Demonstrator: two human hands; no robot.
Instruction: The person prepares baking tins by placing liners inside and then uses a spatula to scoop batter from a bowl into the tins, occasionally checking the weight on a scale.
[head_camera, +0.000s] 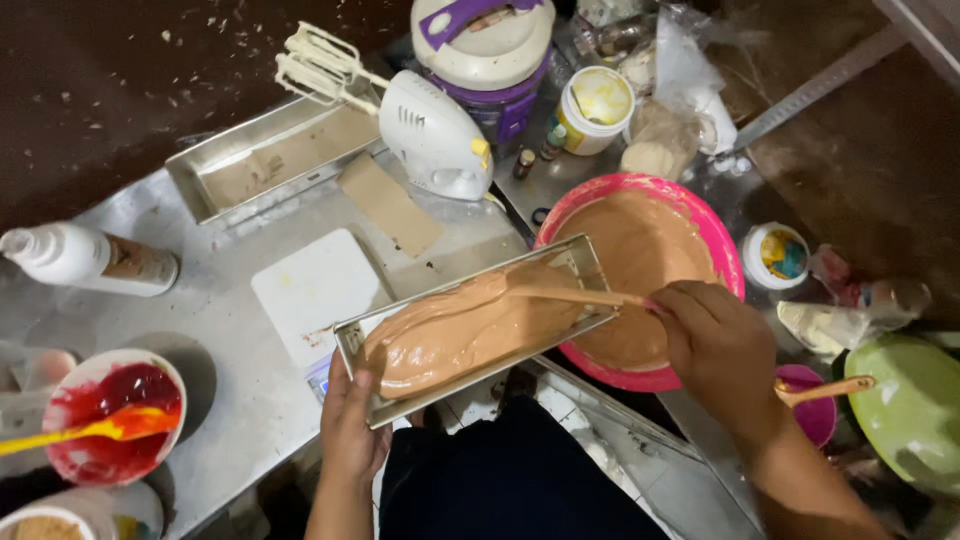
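Left hand (350, 425) gripped a batter-filled rectangular metal loaf tin (470, 325); right hand (715, 345), apparently fisted, held a batter-coated spatula (560, 293) above the pink round plastic bowl (720, 235).

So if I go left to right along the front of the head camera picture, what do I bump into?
Bowl of red sauce → left hand → metal loaf tin of batter → right hand → small pink bowl → green bowl.

A steel counter (230, 330), smeared and crumb-strewn, carries an empty lined loaf tin (270, 160) with a white hand mixer (425, 135) lying across its end, a loose strip of brown paper (390, 205), a white bottle (85, 260) on its side, a white kitchen scale (315, 290), a bowl of red sauce (110, 415) and a pink bowl of batter (650, 270).
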